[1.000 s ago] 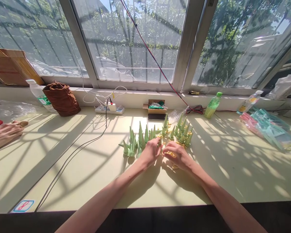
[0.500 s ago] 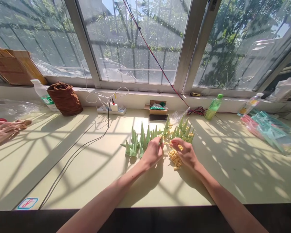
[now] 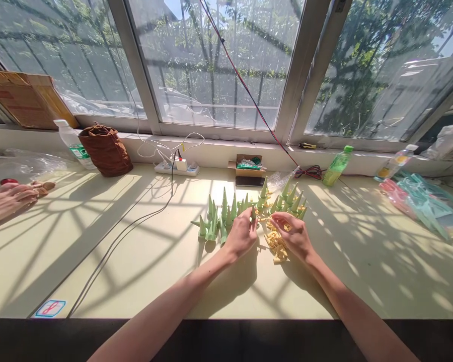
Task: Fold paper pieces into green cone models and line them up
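My left hand is closed round a small green cone, whose tip stands up beyond the fingers. Just to its right, my right hand has thumb and fingertips drawn together in a pinch. What sits in that pinch is too small to make out; yellow bits lie close by. Below and between the hands is a heap of small yellow peg-like pieces. Several green cones stand upright to the left of my left hand. More green cones stand behind my right hand, with yellow bits among them.
A small open carton and a dark phone-like slab stand behind the cones. A power strip trails a black cable across the table. Bottles, a brown bag and plastic packs lie around. Another person's hand is at far left.
The whole view has shifted slightly. My left hand still holds the green cone upright. My right hand stays beside it, its fingers slightly rearranged, a little farther from the left hand's fingertips.
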The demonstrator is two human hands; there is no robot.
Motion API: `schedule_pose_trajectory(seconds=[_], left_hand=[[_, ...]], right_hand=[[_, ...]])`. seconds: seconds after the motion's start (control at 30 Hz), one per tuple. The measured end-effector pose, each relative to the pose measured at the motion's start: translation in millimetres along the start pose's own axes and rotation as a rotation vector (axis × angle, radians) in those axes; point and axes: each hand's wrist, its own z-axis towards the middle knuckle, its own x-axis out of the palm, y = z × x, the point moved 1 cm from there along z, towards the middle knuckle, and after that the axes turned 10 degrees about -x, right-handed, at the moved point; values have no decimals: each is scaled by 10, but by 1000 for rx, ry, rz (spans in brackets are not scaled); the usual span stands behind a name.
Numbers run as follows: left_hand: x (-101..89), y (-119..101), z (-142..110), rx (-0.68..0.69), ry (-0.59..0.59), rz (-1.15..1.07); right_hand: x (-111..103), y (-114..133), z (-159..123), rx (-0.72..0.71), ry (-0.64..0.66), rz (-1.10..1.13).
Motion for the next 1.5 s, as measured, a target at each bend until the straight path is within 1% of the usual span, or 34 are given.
schedule_pose_trajectory(seconds=[0.2,0.33,0.5,0.73,0.97,1.1,1.3,1.5], left_hand=[[13,19,-1,16,11,-20],[21,25,-10,26,19,-31],[27,3,-30,46,60,-30],[34,3,-52,73,65,6],[14,-36,-57,67,68,14],[10,-53,-55,65,68,16],[26,-47,-54,60,63,28],[51,-11,-49,85,49,29]], right_hand=[[-10,7,-2,0,13,-15],[6,15,-8,-4,45,-4],[17,41,-1,2,58,30],[23,66,4,-9,128,46],[20,88,0,-21,104,32],[25,60,-10,-39,99,53],[37,-7,-19,-27,121,-3],[32,29,5,23,157,-77]])
